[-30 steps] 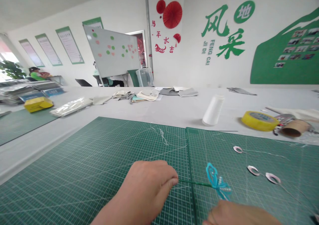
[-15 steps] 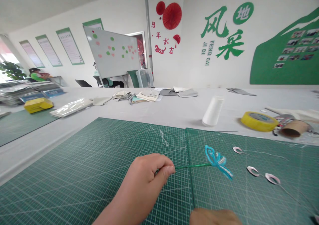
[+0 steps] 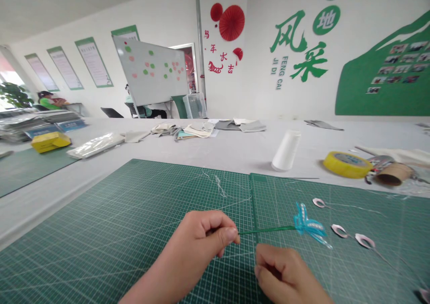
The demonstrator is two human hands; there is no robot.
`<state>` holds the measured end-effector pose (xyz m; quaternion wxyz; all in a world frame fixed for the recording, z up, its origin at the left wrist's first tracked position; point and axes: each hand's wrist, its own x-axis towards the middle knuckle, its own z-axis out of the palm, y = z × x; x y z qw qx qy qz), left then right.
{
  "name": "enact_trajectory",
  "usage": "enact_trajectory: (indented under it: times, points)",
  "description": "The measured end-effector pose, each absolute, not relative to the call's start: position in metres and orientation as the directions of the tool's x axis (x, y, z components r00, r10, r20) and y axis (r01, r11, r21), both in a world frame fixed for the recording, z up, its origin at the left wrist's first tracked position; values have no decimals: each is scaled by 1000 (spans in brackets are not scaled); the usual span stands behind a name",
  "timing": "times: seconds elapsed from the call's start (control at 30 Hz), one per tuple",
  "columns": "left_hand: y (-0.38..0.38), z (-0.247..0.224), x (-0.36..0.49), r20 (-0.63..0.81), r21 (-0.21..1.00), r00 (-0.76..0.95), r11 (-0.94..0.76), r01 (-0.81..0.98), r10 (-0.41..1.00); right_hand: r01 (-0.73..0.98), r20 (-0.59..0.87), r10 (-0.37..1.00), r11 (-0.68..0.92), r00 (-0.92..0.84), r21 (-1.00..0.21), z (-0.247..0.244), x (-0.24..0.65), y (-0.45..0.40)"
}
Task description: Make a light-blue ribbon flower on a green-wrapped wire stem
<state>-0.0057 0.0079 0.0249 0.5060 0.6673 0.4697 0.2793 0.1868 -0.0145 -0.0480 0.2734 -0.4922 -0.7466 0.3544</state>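
Between the thumb and fingertips of my left hand (image 3: 210,236) is the end of a thin green stem (image 3: 272,229). The stem runs level to the right and carries a blue looped flower (image 3: 309,225) with pale beadlike rows in its petals. Just below the stem, my right hand (image 3: 285,270) is closed with its fingers curled in, apart from the flower. Whatever its fingers may hold is hidden. Both hands are over green gridded cutting mats (image 3: 161,205).
Pink-white oval loops on thin wires (image 3: 365,241) lie at the right. Loose white thread (image 3: 220,186) is on the mat. Behind stand a white thread cone (image 3: 286,150), a yellow tape roll (image 3: 347,164) and a cardboard tube (image 3: 393,174). Fabric pieces (image 3: 199,130) and a yellow box (image 3: 51,141) lie farther back.
The flower has shifted right and turned about its stem. My right hand has risen into view from the bottom edge. My left hand keeps its pinch, slightly lower.
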Motion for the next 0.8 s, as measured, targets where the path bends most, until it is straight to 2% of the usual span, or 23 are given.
enact_trajectory:
  times: [0.23, 0.37, 0.47, 0.67, 0.8]
  points:
    - [3, 28, -8, -219, 955, 631, 31, 295, 744, 546, 84, 940, 264, -332, -796, -41, 198, -8]
    - [0, 25, -10, -246, 925, 721, -67, 375, 648, 545, 124, 939, 290, -321, -786, -31, 202, -9]
    - [-2, 20, -13, -261, 897, 727, -119, 425, 635, 575, 162, 926, 342, -341, -743, -26, 205, -10]
    - [-4, 17, -13, -263, 850, 693, -179, 496, 672, 717, 349, 855, 514, -383, -472, -19, 209, -16]
    - [-5, 18, -10, -225, 803, 670, -256, 539, 707, 732, 567, 706, 636, -425, -244, -12, 210, -24]
